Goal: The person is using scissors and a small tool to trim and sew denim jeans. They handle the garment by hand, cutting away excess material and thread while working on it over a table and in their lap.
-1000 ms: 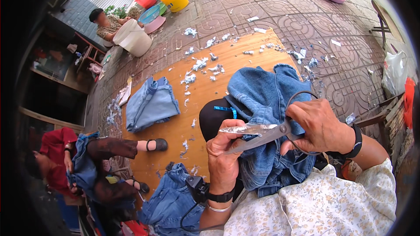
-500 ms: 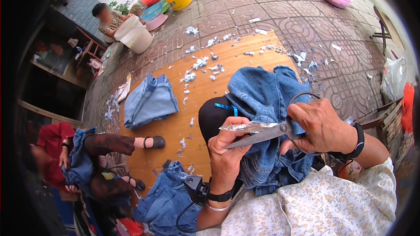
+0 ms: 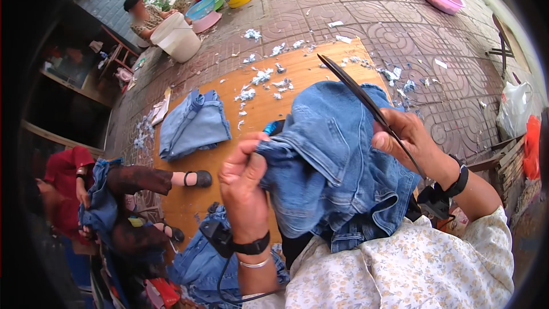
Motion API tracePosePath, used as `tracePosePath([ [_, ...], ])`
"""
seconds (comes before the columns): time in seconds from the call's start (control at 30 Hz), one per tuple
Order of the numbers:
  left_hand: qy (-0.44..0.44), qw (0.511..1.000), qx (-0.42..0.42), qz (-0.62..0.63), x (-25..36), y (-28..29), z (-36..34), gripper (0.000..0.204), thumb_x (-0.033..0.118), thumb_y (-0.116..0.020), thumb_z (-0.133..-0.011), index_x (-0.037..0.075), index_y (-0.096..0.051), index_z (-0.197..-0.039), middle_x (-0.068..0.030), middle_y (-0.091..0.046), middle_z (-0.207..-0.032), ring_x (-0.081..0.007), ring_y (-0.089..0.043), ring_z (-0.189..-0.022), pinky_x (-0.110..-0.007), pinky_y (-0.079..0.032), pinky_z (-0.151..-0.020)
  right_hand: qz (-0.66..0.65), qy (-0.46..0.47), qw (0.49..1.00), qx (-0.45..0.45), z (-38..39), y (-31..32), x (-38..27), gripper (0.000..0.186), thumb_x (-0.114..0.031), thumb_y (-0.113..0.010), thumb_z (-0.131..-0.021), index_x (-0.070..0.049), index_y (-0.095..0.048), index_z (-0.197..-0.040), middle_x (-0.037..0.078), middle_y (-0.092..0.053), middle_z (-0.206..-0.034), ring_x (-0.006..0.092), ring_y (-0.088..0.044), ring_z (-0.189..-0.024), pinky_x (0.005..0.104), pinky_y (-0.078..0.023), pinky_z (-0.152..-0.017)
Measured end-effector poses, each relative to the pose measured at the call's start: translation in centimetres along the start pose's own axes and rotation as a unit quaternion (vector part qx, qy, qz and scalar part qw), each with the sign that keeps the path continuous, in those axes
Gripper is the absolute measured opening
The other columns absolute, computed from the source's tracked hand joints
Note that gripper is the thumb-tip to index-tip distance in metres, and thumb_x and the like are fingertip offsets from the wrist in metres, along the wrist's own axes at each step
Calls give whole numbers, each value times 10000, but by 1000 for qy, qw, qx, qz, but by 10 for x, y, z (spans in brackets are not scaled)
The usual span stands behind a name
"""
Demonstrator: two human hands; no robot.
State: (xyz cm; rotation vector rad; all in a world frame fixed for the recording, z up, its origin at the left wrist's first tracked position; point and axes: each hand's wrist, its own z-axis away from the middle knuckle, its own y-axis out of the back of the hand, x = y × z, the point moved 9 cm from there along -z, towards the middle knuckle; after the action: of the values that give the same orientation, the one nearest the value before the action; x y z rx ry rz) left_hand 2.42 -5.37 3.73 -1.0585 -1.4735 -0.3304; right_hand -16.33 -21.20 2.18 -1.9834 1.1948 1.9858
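Observation:
Blue denim jeans (image 3: 320, 160) lie bunched across my lap. My left hand (image 3: 245, 174) pinches an edge of them at their left side, thumb and fingers closed on the cloth. In my right hand (image 3: 412, 140) is a pair of scissors (image 3: 357, 88), seen edge-on with the dark blades pointing up and left, above the right part of the jeans. Their handle loops are mostly hidden by the hand. A small bright blue strip (image 3: 272, 127) shows beside my left fingertips, partly behind the denim.
A wooden board (image 3: 229, 80) on the paving carries folded light-blue jeans (image 3: 194, 123) and scattered thread scraps (image 3: 262, 76). More jeans (image 3: 200, 263) lie lower left. A person in red (image 3: 68, 189) sits at left holding denim; another sits behind a white bucket (image 3: 176, 37).
My left hand has left the scissor blades, moved left and gripped the denim edge. The scissors have swung from pointing left to pointing up-left. The jeans are spread wider.

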Motion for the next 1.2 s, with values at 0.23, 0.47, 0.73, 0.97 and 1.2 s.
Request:
tracePosePath([
  [0.23,45,950,-40,-305,6,46,-34,250,0,-551,-841,20,-532,-1089,-72,-567,-1069,-151,-545,-977,-279,-413,-852,-86,58,995,-8,-6,-38,-51,426,-349,-761,-761,-42,-468,-726,6,-340,-553,106,-307,-513,287,-275,-449],
  [0.47,-276,576,-208,-741,42,-63,-5,349,88,-613,-750,116,-581,-1097,-75,-519,-1191,-257,-487,-1141,-509,-273,-947,-78,13,996,-50,3,-53,-53,281,-201,-749,-789,-72,-506,-733,-32,-465,-568,52,-405,-514,230,-317,-459],
  [0.73,-257,618,-485,-563,8,-91,-1,176,40,-566,-762,28,-599,-935,-110,-626,-941,-260,-610,-940,-373,-457,-812,-113,28,984,-135,35,-77,-70,346,-289,-750,-784,-25,-527,-793,21,-484,-582,94,-433,-535,266,-397,-486],
  [0.97,-158,758,-391,-498,3,-110,-21,165,36,-556,-718,37,-621,-870,-155,-626,-726,-302,-635,-707,-343,-495,-621,-240,-101,965,-24,42,-64,-38,333,-288,-775,-761,-36,-572,-840,22,-642,-713,23,-500,-593,202,-423,-531],
  [1.2,127,970,-168,-120,14,-145,-36,159,-37,-548,-780,-12,-611,-924,-31,-626,-812,-70,-578,-732,-198,-460,-650,-279,102,921,253,33,9,-72,453,-304,-843,-665,-47,-546,-890,-38,-576,-728,19,-478,-645,179,-405,-571],
])
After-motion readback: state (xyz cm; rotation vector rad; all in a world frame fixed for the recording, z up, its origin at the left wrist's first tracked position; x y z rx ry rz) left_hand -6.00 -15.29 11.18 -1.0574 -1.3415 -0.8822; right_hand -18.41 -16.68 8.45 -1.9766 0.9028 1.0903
